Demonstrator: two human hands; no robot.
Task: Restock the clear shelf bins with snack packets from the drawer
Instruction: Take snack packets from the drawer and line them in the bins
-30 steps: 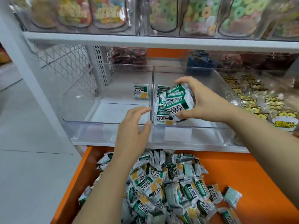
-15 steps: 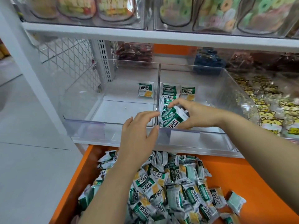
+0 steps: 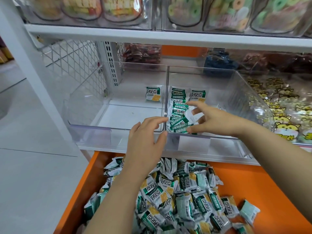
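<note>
Barely started, I'd say: the right bin [image 3: 244, 92] holds one short packet row [image 3: 179, 115], the left bin [image 3: 87, 98] a single packet [image 3: 152, 93], and the drawer [image 3: 253, 179] is heaped. The left hand [image 3: 145, 141] and right hand [image 3: 217, 120] have fingers spread, gripping nothing.

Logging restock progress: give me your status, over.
Left hand open, at bin divider. Right hand open, fingers spread beside packet row in right bin. Nothing in the way.
</note>
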